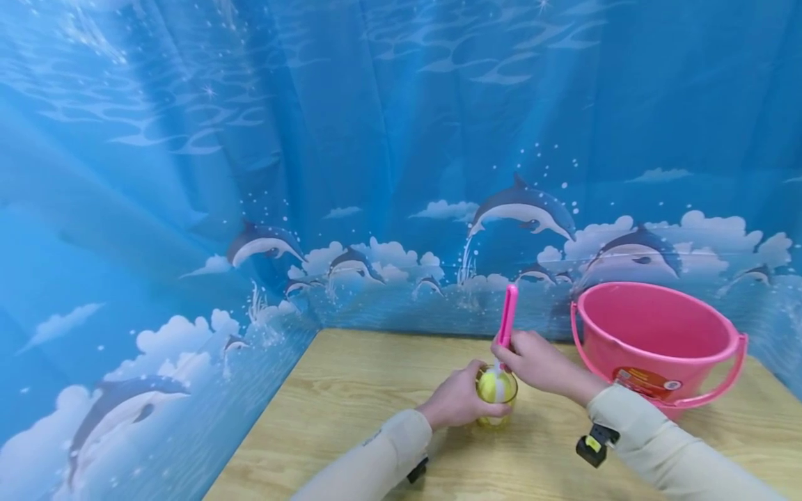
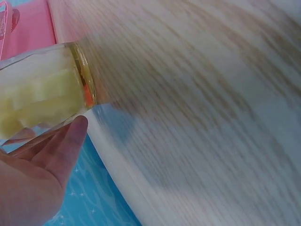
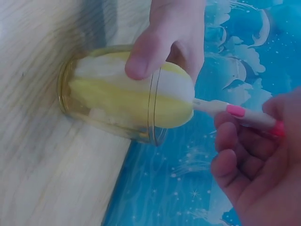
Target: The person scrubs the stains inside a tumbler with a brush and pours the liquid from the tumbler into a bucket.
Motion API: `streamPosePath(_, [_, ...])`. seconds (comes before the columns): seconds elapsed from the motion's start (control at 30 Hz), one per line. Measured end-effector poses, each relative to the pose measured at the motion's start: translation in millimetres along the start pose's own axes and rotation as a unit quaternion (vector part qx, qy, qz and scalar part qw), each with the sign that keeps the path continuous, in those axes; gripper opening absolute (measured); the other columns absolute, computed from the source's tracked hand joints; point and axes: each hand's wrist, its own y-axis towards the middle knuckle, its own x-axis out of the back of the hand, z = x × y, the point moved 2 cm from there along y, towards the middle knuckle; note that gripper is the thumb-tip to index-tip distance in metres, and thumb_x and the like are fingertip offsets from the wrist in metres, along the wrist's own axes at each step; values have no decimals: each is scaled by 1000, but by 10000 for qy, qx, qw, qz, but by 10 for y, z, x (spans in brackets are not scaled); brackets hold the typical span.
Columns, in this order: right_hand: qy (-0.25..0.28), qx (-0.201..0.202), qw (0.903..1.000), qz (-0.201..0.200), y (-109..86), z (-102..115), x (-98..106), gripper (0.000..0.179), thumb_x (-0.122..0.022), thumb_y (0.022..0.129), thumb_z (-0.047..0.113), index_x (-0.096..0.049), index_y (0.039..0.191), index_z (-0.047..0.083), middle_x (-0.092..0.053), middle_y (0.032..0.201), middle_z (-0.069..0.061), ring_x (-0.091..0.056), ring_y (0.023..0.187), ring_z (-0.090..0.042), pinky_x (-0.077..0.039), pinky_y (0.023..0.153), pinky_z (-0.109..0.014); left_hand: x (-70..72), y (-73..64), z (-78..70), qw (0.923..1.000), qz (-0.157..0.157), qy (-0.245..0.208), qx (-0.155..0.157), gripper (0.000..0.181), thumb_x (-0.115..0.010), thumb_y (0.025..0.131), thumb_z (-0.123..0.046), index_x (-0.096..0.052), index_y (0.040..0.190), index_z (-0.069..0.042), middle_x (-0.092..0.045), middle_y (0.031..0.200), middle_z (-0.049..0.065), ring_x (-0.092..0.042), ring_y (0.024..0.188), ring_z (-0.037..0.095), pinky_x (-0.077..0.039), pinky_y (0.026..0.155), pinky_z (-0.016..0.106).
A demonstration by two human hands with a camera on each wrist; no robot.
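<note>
My left hand [image 1: 456, 399] grips an amber-tinted clear glass [image 3: 67, 101] round its side, the thumb lying across the wall near the rim. Inside the glass sits the yellow-and-white sponge head [image 3: 124, 102] of a cup brush, filling most of it and bulging slightly past the rim. My right hand [image 1: 541, 363] holds the brush by its pink and white handle [image 1: 509, 313], which points upward in the head view. In the left wrist view, the base of the glass is close to the wooden table, and fingers [image 2: 70, 146] support the side.
A large pink bucket [image 1: 658, 323] with a pink handle stands at the right of the wooden table [image 1: 357, 390]. Behind and to the left hangs a blue dolphin-print curtain [image 1: 376, 139], meeting the table's edges. Both sleeves carry small black wrist devices [image 1: 592, 445].
</note>
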Motion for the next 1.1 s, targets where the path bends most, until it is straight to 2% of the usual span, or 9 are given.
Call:
streamPosePath(0.3, [418, -5, 9985, -357, -18, 58, 82, 31, -49, 107, 30, -60, 90, 7, -57, 68, -5, -44, 55, -14, -40, 49, -25, 0, 7, 8, 9999, -51, -56, -75, 76, -85, 73, -56, -52, 131, -20, -61, 91, -12, -57, 74, 6, -49, 64, 26])
streamPosePath(0.47, [566, -34, 9970, -530, -3, 58, 76, 29, -47, 108, 29, -58, 94, 5, -55, 67, -6, -44, 55, -14, -40, 48, -25, -6, 12, 17, 9999, -64, -64, -102, 76, -85, 72, -55, -52, 131, -20, -60, 90, -12, -58, 74, 6, -48, 64, 26])
streamPosePath(0.8, [532, -129, 9980, -321, 1, -31, -11, 31, -47, 108, 28, -58, 90, 5, -54, 66, -8, -42, 53, -13, -39, 47, -25, -34, 36, 26, 9999, -43, -78, -92, 74, -85, 72, -56, -52, 129, -22, -62, 95, -13, -58, 78, 5, -49, 66, 26])
streamPosePath(1.1, [214, 111, 9990, -378, -11, -13, -43, 27, -50, 107, 26, -61, 90, 7, -53, 65, -2, -44, 53, -11, -40, 48, -25, -37, 19, 47, 9999, -54, -124, 6, 74, -86, 72, -54, -52, 130, -23, -62, 96, -13, -59, 78, 5, -50, 67, 27])
